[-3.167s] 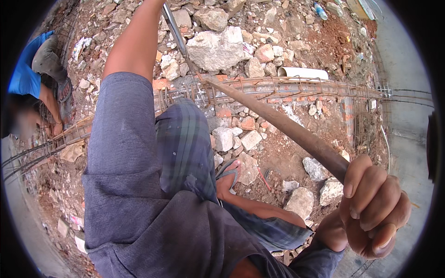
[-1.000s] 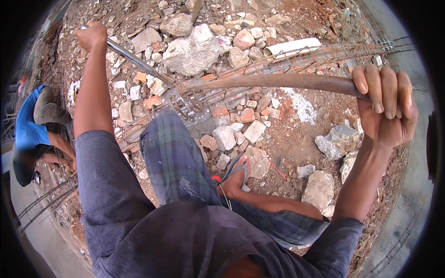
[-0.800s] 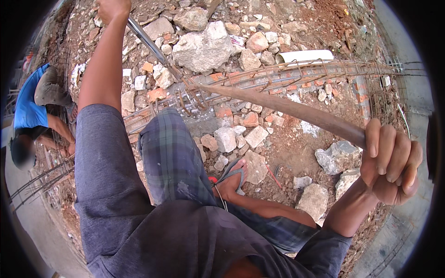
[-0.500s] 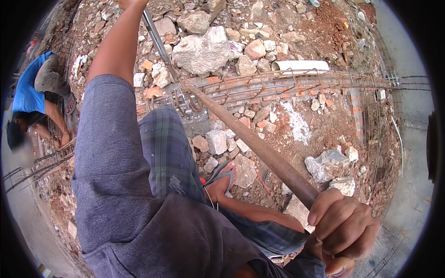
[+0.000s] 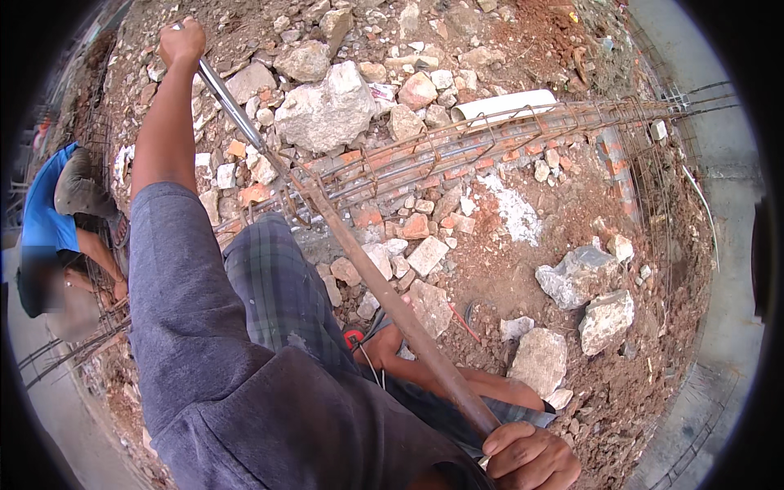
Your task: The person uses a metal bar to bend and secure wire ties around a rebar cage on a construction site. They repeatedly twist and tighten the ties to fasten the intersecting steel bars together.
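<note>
My left hand (image 5: 184, 42), its arm stretched far forward at the upper left, is closed round a shiny silver tube (image 5: 233, 104). That tube runs down to a dark, rusty joint, where it meets a long rusty brown pipe (image 5: 384, 298); the two look like handles of one long tool, now nearly in line. At the lower right my right hand (image 5: 532, 459) is wrapped round the near end of the brown pipe. The joint lies beside bent steel loops at the left end of a rebar cage (image 5: 457, 147). Whether its jaws grip a bar I cannot tell.
A large pale rock (image 5: 325, 110) and broken bricks lie beyond the cage, beside a white plastic pipe piece (image 5: 506, 108). More rocks (image 5: 539, 359) lie near my foot. At the left a co-worker in a blue shirt (image 5: 49, 200) bends over more rebar (image 5: 73, 347).
My right hand has swung left and down with the brown pipe. The silver tube and the pipe have straightened into line. My left hand shows more fully, and the whole view has shifted somewhat.
</note>
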Motion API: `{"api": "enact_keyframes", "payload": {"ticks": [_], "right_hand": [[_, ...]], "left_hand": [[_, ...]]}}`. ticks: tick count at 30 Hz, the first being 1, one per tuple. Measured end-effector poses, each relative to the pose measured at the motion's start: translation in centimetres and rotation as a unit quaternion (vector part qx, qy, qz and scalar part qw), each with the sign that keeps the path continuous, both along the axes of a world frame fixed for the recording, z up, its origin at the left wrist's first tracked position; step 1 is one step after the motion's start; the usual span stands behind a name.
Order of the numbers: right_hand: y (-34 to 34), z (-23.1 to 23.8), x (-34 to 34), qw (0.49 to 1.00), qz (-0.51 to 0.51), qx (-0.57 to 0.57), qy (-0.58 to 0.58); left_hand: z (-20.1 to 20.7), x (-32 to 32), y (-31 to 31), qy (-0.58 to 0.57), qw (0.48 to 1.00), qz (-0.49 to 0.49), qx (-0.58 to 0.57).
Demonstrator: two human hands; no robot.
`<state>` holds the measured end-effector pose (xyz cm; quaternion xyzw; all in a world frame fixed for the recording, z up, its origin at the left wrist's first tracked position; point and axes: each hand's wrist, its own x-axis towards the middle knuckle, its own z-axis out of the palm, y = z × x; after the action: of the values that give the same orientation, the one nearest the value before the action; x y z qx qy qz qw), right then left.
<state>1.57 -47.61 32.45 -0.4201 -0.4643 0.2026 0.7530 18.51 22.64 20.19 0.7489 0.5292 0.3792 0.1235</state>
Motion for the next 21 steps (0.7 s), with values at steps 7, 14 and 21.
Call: {"api": "enact_keyframes", "payload": {"ticks": [7, 14, 21], "right_hand": [[-1.7, -0.7, 0.1, 1.0, 0.007, -0.02, 0.013], [-1.7, -1.2, 2.5, 0.999, 0.033, 0.002, 0.01], [-1.5, -1.9, 2.4, 0.996, -0.059, 0.052, 0.035]], "left_hand": [[-2.5, 1.0, 2.8, 0.042, 0.998, 0.001, -0.042], [-0.7, 1.0, 0.7, 0.02, 0.986, -0.013, -0.165], [-1.4, 3.7, 1.1, 0.02, 0.998, -0.051, -0.01]]}}
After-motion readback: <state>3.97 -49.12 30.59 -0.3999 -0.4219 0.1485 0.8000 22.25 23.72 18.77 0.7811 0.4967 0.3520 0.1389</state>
